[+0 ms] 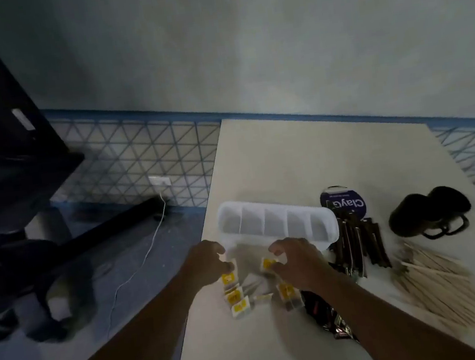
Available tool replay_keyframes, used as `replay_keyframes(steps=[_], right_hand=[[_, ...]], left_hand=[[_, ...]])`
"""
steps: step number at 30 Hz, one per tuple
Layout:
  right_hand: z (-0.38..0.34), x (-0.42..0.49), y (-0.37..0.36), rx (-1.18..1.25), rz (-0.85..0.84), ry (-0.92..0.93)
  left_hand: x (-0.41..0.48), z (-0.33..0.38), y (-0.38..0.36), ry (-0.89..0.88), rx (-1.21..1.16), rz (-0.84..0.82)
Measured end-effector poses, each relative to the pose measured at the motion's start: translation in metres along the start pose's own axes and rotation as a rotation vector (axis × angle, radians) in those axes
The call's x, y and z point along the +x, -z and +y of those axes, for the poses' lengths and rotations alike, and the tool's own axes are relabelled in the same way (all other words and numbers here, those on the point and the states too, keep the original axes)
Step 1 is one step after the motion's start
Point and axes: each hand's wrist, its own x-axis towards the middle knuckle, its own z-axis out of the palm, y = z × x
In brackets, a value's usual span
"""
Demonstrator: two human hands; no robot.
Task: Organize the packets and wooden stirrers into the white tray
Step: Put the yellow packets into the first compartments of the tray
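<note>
Left hand (207, 261) and right hand (297, 262) each pinch yellow-white packets (234, 297) beside divided white tray (275, 206).

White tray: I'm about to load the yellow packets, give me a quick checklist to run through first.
1. Room in white tray: ok, five back slots look empty.
2. Hold of left grip on yellow packets: ok, fingers curled on them.
3. Hold of right grip: ok, pinching a yellow packet, though blurred.
4. Tray reachable: ok, just beyond both hands.
5. Sorting of wooden stirrers and dark stick packets: not ok, loose on table right of tray.
6. Front slot contents: cannot tell, hands partly cover it.
</note>
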Motion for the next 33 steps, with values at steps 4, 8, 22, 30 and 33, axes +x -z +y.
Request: replay_keyframes(steps=[4,8,22,30,33], right_hand=[[0.001,0.007,-0.006,-0.084,-0.018,0.008],[-0.001,0.012,-0.011,-0.132,-0.014,0.032],[-0.008,0.013,-0.023,-0.067,-0.166,0.143],[-0.013,0.003,-0.035,-0.232,-0.233,0.167],[-0.013,0.005,-0.047,-0.286,-0.201,0.159]], left_hand=[[-0.003,-0.005,-0.006,0.033,-0.013,-0.010],[-0.009,-0.006,-0.014,0.016,-0.043,0.054],[-0.015,-0.012,-0.030,0.040,-0.151,0.194],[-0.016,-0.012,-0.033,0.048,-0.164,0.186],[-0.016,-0.012,-0.035,0.044,-0.137,0.168]])
